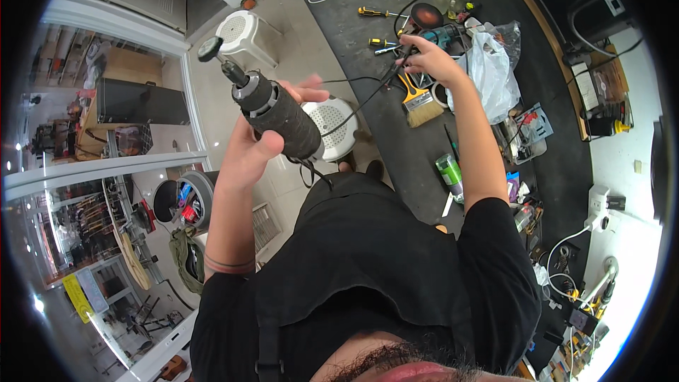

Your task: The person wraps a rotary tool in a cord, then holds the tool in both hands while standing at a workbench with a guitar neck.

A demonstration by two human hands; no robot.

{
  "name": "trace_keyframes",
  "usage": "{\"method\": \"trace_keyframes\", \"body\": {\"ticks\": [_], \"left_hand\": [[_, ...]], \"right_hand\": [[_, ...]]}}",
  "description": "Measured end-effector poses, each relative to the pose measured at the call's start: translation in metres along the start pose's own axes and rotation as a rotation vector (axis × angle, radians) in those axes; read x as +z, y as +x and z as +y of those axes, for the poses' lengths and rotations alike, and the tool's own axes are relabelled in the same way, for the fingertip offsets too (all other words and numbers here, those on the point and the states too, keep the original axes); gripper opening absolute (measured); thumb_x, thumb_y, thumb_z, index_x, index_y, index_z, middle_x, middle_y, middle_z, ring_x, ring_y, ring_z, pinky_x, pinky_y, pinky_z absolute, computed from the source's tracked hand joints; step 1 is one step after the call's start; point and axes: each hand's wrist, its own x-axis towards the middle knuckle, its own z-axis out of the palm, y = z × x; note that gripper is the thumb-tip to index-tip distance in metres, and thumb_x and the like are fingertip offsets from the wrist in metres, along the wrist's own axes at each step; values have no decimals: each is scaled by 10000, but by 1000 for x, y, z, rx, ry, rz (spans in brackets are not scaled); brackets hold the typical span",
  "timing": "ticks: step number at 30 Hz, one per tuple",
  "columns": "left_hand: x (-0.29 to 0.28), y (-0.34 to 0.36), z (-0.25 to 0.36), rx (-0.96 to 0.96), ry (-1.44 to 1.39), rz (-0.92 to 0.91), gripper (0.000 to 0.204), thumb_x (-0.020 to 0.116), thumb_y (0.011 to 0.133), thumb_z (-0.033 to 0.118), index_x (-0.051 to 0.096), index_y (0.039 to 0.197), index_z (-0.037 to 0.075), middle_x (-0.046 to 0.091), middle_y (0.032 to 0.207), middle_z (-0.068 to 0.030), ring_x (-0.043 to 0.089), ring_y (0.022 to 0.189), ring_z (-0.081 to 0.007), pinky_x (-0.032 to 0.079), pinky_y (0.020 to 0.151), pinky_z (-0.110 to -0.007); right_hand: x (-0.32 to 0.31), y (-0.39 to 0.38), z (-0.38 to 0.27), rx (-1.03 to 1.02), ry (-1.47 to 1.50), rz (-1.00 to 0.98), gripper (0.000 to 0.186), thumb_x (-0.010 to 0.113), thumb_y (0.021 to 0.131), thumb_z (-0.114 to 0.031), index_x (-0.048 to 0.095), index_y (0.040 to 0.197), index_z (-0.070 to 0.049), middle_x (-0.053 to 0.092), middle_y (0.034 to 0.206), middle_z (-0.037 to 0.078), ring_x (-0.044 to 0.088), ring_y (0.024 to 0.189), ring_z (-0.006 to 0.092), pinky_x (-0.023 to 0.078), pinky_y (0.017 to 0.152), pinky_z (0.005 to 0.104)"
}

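My left hand (249,154) is wrapped around a rotary tool (286,120) with a dark, rough-looking body, held up over the floor. Its tip points up and to the left and carries a small round disc (210,49). My right hand (437,65) reaches over the dark workbench, thumb and fingers closing around a black cord (368,101). That cord slants from beside the tool up to my right fingers; the exact grip is partly hidden. Just below my right hand lies a wide paintbrush (422,106) with a yellow-and-black handle. A teal power tool (444,35) sits right behind the fingers.
The workbench (417,163) holds screwdrivers (378,12), a white plastic bag (491,78), a green can (450,172) and jars. White stools (242,32) stand on the floor to the left. A glass-fronted cabinet (113,163) lines the left side, with a bucket (203,194) beside it.
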Motion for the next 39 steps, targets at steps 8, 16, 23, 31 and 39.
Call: {"method": "trace_keyframes", "body": {"ticks": [8, 16, 23, 31, 39], "left_hand": [[4, 0, 9, 105, 74, 94, 884, 786, 870, 706, 520, 1411, 59, 668, 1295, -169, 600, 1357, -342, 452, 1164, -486], [-7, -5, -4, 390, -343, 214, 791, 741, 905, 662, 511, 1442, 129, 606, 1384, -76, 549, 1390, -354, 307, 1287, -630], [-16, 0, 25, 543, -428, 344, 728, 691, 943, 657, 566, 1398, 104, 617, 1392, -77, 553, 1380, -344, 258, 1307, -649], [-68, -32, 126, 806, -664, 344, 867, 802, 877, 585, 529, 1430, -24, 557, 1475, -210, 315, 1542, -485, 147, 1336, -675], [-86, -47, 165, 991, -296, 764, 1119, 821, 847, 585, 337, 1527, -160, 385, 1615, -343, 196, 1569, -591, 58, 1322, -718]], "right_hand": [[20, 13, 42, -204, -251, 399, 669, 669, 973, -20, 420, 1593, 24, 588, 1442, 160, 655, 1339, 248, 558, 1046, 328], [174, -76, 24, -293, -77, -280, 555, 615, 1027, -87, 479, 1565, -73, 755, 1175, 113, 594, 1370, 238, 456, 1152, 411], [216, -104, 10, -325, -296, -239, 193, 643, 1033, -203, 715, 1147, -65, 746, 953, 144, 714, 885, 361, 547, 814, 472], [12, -118, 20, 46, -1552, 564, 288, 702, 782, -115, 759, 1053, -36, 742, 1108, 206, 686, 1034, 442, 519, 996, 516], [197, -46, 24, -3, -665, -733, 402, 686, 920, -236, 713, 1269, -38, 767, 1175, 171, 697, 1177, 293, 515, 1047, 407]]}}
